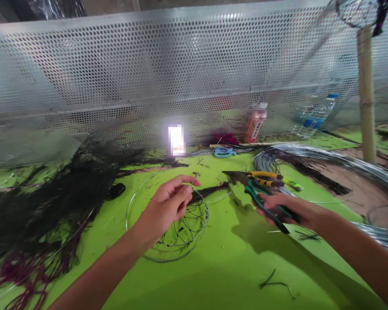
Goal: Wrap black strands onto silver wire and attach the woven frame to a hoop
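Here right hand (286, 211) grips green-handled pliers (261, 198), nose pointing up-left; left hand (168, 204) pinches wire ring (168, 254).

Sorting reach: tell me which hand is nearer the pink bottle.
Right. The right hand, gripping green-handled pliers, sits below the pink bottle; the left hand, on the wire ring, lies farther left.

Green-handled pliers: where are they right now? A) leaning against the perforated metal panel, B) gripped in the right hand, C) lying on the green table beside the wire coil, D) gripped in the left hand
B: the right hand is closed around the green-handled pliers, held above the green table, while the left hand pinches at the wire ring with its black strands.
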The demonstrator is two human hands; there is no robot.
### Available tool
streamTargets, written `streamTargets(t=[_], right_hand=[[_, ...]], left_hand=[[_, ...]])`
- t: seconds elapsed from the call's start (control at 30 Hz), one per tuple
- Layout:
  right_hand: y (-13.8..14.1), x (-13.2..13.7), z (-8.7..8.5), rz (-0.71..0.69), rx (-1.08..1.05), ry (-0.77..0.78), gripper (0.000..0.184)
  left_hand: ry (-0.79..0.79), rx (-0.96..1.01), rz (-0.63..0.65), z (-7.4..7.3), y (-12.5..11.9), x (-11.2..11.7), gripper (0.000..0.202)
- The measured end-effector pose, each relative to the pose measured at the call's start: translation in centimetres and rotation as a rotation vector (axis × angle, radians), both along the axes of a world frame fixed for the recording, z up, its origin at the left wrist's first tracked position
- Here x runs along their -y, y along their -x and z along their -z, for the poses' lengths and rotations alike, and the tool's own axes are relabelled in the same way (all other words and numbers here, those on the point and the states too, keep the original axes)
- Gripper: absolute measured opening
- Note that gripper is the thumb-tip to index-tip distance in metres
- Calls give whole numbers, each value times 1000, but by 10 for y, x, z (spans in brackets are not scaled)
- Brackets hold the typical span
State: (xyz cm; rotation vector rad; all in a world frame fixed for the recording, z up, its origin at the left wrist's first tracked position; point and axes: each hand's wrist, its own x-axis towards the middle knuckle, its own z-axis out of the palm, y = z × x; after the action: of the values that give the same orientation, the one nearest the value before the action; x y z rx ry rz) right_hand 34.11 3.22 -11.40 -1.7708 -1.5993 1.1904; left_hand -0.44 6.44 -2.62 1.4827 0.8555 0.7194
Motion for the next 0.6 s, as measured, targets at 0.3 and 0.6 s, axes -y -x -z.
streamTargets(t=[0.3, 0.6], right_hand=[[45, 35, -25, -170, -648, 68, 67], [89, 45, -28, 127, -275, -81, 73]], left_hand=[[-22, 36, 10, 0, -5, -1, 23], [16, 45, 57, -6, -4, 14, 24]])
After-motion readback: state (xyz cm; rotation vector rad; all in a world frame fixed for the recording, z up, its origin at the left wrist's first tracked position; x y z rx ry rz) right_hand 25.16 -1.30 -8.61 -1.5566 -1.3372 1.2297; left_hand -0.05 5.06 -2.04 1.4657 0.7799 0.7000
